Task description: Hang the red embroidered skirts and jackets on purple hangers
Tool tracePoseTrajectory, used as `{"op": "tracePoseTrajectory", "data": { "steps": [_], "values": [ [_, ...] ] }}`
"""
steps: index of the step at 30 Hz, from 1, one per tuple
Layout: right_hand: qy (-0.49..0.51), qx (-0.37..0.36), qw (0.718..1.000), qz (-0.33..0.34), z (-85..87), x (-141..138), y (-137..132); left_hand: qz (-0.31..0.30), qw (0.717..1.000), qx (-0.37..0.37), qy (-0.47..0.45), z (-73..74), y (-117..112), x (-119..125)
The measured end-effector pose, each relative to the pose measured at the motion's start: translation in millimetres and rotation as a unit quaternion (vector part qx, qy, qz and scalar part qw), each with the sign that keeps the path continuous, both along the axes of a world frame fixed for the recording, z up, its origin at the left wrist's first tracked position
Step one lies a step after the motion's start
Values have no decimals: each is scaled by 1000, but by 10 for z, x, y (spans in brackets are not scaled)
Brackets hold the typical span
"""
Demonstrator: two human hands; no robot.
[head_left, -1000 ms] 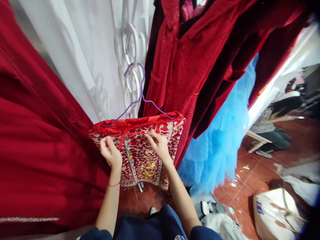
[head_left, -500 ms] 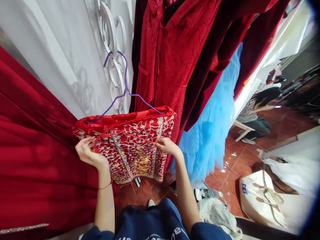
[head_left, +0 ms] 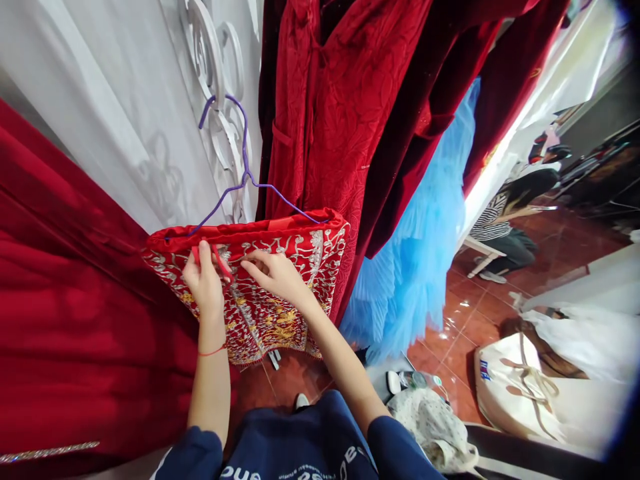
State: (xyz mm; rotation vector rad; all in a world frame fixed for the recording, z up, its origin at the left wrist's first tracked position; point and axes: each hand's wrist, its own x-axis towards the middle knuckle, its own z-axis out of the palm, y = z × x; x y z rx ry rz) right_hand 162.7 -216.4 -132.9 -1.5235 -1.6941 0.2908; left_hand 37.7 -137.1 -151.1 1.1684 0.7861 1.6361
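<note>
A red garment (head_left: 280, 320) with silver and gold embroidery hangs from a purple hanger (head_left: 245, 150), hooked on a white scrolled metal frame (head_left: 220, 73). Near its top edge, my left hand (head_left: 207, 290) is closed on a red cord (head_left: 223, 265), which loops by the thumb and fingers. My right hand (head_left: 280, 275) is just to the right, in front of the embroidery, thumb and fingertips pinched together. Whatever lies between those right fingertips is too small to make out.
Dark red dresses (head_left: 345, 113) and a blue tulle dress (head_left: 415, 253) hang to the right; red cloth (head_left: 90, 320) drapes at left. A cream bag (head_left: 505, 380) and a pale patterned cloth bag (head_left: 430, 420) are at lower right. A person (head_left: 500, 227) sits farther back.
My right hand has moved left from the garment's right side to beside my left hand. The cord, stretched across the garment before, is now bunched at my left hand, which has turned upward.
</note>
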Motion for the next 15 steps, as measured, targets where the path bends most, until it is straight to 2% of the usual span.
{"op": "tracePoseTrajectory", "data": {
  "steps": [3,5,10,13,15],
  "values": [
    [52,16,997,-50,66,-179,171,-18,999,20,18,-45,-33,-70],
    [114,11,992,-46,72,-267,274,-34,998,36,45,-116,-85,-109],
    [298,-10,954,10,31,-422,401,-73,983,80,149,-253,-169,-261],
    [337,-41,937,85,-11,-452,373,-110,965,101,216,-311,-103,-425],
    [353,-31,927,119,-37,-448,347,-104,965,93,221,-372,-19,-511]
  ]
}}
